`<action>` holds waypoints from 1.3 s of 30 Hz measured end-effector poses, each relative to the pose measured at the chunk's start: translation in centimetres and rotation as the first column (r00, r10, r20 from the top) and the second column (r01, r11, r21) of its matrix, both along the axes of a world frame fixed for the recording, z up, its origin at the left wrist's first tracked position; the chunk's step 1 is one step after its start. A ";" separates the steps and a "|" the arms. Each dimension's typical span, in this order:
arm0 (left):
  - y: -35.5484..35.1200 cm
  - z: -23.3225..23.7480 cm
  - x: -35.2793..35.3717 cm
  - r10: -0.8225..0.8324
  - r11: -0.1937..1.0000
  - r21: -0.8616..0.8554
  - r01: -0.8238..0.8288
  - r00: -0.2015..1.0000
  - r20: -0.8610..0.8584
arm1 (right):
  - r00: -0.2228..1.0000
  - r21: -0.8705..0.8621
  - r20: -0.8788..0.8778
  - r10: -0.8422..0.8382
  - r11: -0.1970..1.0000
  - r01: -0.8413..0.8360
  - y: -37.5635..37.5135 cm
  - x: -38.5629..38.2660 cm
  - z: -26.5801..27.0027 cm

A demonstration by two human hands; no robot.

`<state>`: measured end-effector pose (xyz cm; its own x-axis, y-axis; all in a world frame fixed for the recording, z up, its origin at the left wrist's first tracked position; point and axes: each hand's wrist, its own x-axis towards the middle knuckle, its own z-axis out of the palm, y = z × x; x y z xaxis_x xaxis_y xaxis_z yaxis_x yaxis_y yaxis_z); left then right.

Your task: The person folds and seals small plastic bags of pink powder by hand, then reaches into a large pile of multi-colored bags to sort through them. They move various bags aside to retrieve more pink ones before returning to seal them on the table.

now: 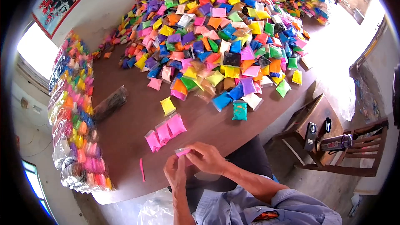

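Near the table's front edge, my left hand [176, 170] and my right hand [205, 156] pinch a small pink packet [182, 152] between them. Its clear plastic edge shows at the fingertips, and the rest is largely covered by my hands. Just beyond, several pink packets [164, 132] lie side by side in a slanted row. A yellow packet [168, 106] rests above that row. Left of my hands lies a thin pink stick [142, 170]. A teal packet [239, 111] sits at the near edge of the big pile.
A large heap of coloured packets [216, 23] covers the table's far side. Filled clear bags [79, 133] line the left edge, near a bag of dark items [110, 103]. At right stand a small wooden table [308, 118] with a flask [336, 142] and a wooden chair [362, 152].
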<state>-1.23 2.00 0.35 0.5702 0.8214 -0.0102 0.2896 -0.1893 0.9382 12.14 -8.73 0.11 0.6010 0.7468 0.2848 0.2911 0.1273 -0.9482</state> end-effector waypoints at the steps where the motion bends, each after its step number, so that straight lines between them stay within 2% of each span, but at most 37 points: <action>1: 0.0 -0.1 0.0 0.004 1.000 0.001 -0.004 1.000 0.000 | 1.000 -0.017 -0.023 -0.005 1.000 0.004 0.0 -0.1 0.0; 7: -0.4 1.1 0.3 0.037 0.998 -0.040 -0.038 0.999 -0.014 | 0.997 0.026 -0.029 -0.065 0.998 0.066 0.2 -0.2 -0.3; 10: -0.2 1.0 0.0 0.026 0.997 -0.079 -0.023 0.999 0.037 | 0.999 0.001 0.019 -0.048 0.999 0.048 0.1 -0.2 -0.5; 12: -0.2 1.1 0.1 0.025 0.985 -0.170 -0.009 0.995 0.092 | 0.999 0.006 0.033 -0.037 0.999 0.036 0.2 -0.3 -0.5; 19: -0.3 0.3 0.0 0.033 0.994 -0.109 -0.019 0.992 0.123 | 0.999 0.017 0.040 -0.023 1.000 0.022 0.0 -0.1 0.5; 21: -0.3 0.7 0.1 0.033 0.998 -0.055 -0.029 0.998 0.061 | 0.999 0.019 0.040 -0.031 0.999 0.030 0.2 -0.2 0.2; 25: -0.6 1.7 0.4 0.052 0.990 -0.134 -0.039 0.994 0.095 | 0.994 0.052 0.056 -0.089 0.995 0.086 0.4 -0.3 -0.4; 28: -0.5 1.5 0.3 0.061 0.992 -0.110 -0.056 0.997 0.037 | 0.992 0.050 0.077 -0.098 0.994 0.095 0.4 -0.4 -0.4; 33: -0.4 0.2 0.3 0.062 0.993 0.103 -0.064 0.998 0.018 | 0.994 0.029 0.071 -0.085 0.996 0.083 0.5 -0.4 -0.3; 34: -0.5 0.4 0.3 0.065 0.992 0.104 -0.067 0.998 0.020 | 0.995 0.029 0.051 -0.085 0.996 0.083 0.6 -0.4 -0.4; 37: -0.7 1.1 0.2 0.064 0.997 0.033 -0.066 0.996 0.066 | 0.994 0.014 0.072 -0.085 0.996 0.084 0.6 -0.4 -0.2; 39: -0.8 1.6 -0.4 0.120 0.985 -0.142 -0.096 0.977 0.175 | 0.987 0.038 0.124 -0.103 0.994 0.099 0.9 -0.4 -0.7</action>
